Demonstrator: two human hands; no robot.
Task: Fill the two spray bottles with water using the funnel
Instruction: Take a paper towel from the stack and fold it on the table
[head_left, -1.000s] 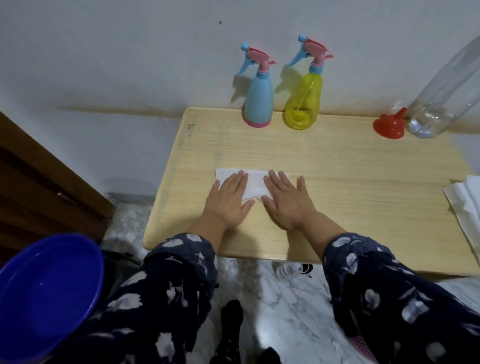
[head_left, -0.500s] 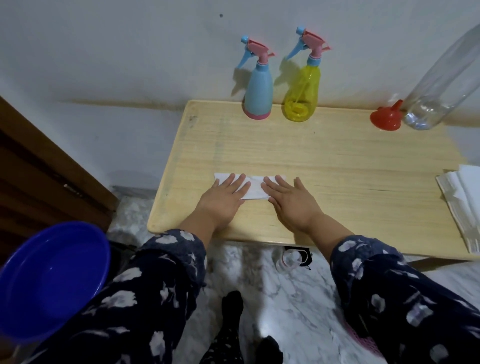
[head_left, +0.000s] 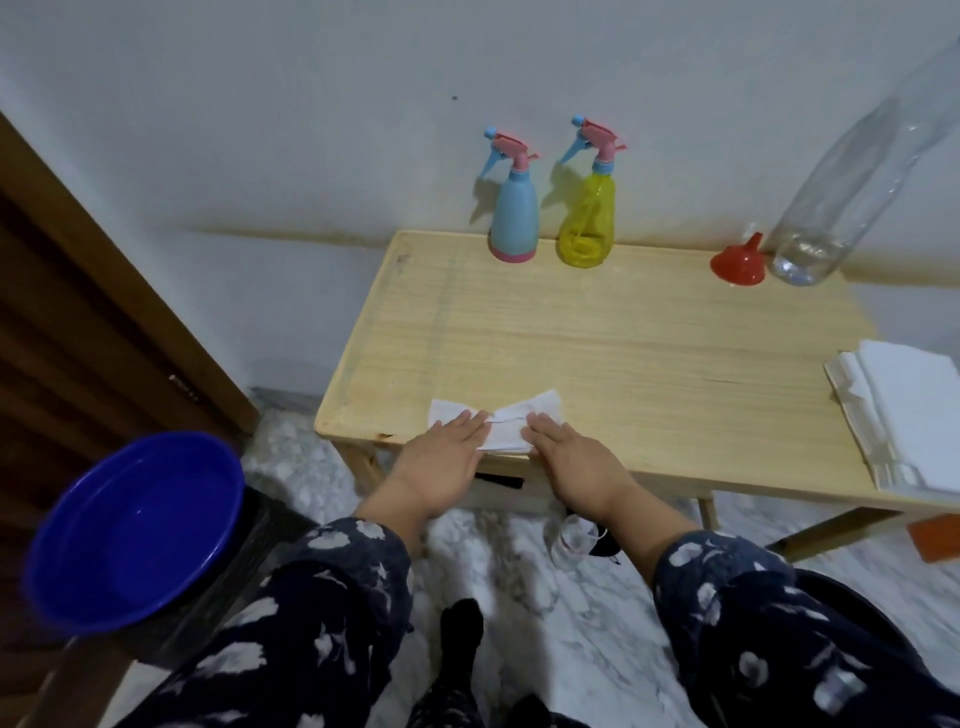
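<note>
Here, the left hand (head_left: 444, 460) and right hand (head_left: 569, 457) lie flat with straight fingers on a white tissue (head_left: 496, 415) at the wooden table's (head_left: 623, 353) near edge, well apart from the blue spray bottle (head_left: 514, 218), yellow spray bottle (head_left: 587, 223) and red funnel (head_left: 737, 262) standing by the wall.

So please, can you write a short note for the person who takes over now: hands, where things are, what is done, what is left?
Left hand and right hand: both flat on a white tissue at the table's near edge, holding nothing.
Blue spray bottle and yellow spray bottle: upright by the wall, spray heads on.
Red funnel: upside down beside the clear bottle.
Done: nothing filled yet.
Left: open both, funnel water in.
</note>
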